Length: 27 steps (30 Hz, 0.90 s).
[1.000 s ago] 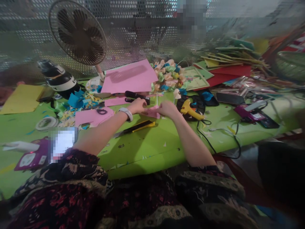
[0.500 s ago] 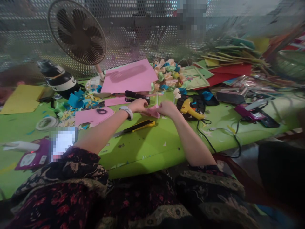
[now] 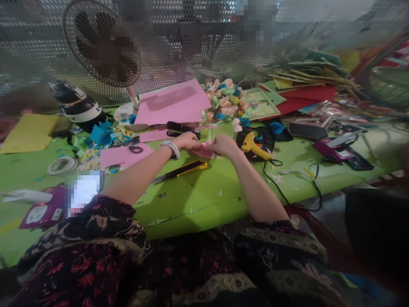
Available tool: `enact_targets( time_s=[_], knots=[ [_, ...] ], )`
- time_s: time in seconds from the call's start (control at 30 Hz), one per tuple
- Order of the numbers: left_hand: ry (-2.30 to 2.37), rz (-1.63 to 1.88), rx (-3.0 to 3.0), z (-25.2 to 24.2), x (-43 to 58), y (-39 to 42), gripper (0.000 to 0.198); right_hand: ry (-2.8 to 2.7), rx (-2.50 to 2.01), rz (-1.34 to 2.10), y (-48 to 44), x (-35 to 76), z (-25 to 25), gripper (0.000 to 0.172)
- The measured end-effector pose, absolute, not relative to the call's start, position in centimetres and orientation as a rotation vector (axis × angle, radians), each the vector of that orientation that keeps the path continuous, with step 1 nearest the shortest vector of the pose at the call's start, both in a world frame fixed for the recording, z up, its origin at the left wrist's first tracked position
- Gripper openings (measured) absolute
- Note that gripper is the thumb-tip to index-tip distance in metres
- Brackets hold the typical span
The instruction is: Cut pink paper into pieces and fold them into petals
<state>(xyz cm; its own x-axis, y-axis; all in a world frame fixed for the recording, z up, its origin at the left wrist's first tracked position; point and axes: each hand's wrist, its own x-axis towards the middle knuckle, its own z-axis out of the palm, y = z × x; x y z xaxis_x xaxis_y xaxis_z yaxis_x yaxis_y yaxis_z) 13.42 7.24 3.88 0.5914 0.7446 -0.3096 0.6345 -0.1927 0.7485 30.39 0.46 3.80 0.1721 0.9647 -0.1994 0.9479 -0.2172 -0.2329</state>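
A small piece of pink paper [image 3: 204, 150] is held between both hands just above the green table [image 3: 185, 198]. My left hand [image 3: 188, 141], with a pale band at the wrist, pinches its left side. On the right side, the fingers of my right hand [image 3: 223, 146] are closed on the paper's edge. Below the hands lies a yellow and black utility knife [image 3: 182, 170]. A black-handled tool [image 3: 182, 128], its kind unclear, rests just behind my left hand. The yellow hot glue gun [image 3: 255, 147] lies to the right of my right hand.
Pink sheets [image 3: 174, 102] lie at the back beside a heap of paper flowers [image 3: 223, 96]. A fan [image 3: 104, 47] and a dark bottle [image 3: 78, 104] stand at the back left. Paper scraps [image 3: 110, 134], a tape roll [image 3: 62, 165] and a phone [image 3: 83, 194] are on the left.
The pink paper between my fingers looks more folded, its upper edge now curled upward. Both hands stay in nearly the same place.
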Motion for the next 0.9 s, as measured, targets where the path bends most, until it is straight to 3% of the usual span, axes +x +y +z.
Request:
enact_targets(
  time_s=[0.17,0.33,0.5,0.67,0.9],
  knots=[
    [1.077,0.135,1.729,3.7,13.7,6.9,0.027,-1.944,-2.361,0.440,0.6,30.4,3.5,0.037],
    [1.064,0.161,1.647,3.4,14.3,7.5,0.017,-1.943,-2.367,0.471,0.3,29.8,4.0,0.046],
    [0.993,0.179,1.666,2.6,14.2,8.2,0.021,-1.979,-2.370,0.498,0.0,29.5,4.4,0.037],
    [1.056,0.135,1.682,2.7,14.1,8.1,0.008,-1.980,-2.366,0.437,0.0,29.3,4.3,0.033],
    [1.067,0.071,1.668,4.0,13.0,7.3,0.019,-1.953,-2.384,0.421,0.2,29.5,3.7,0.049]
  ],
)
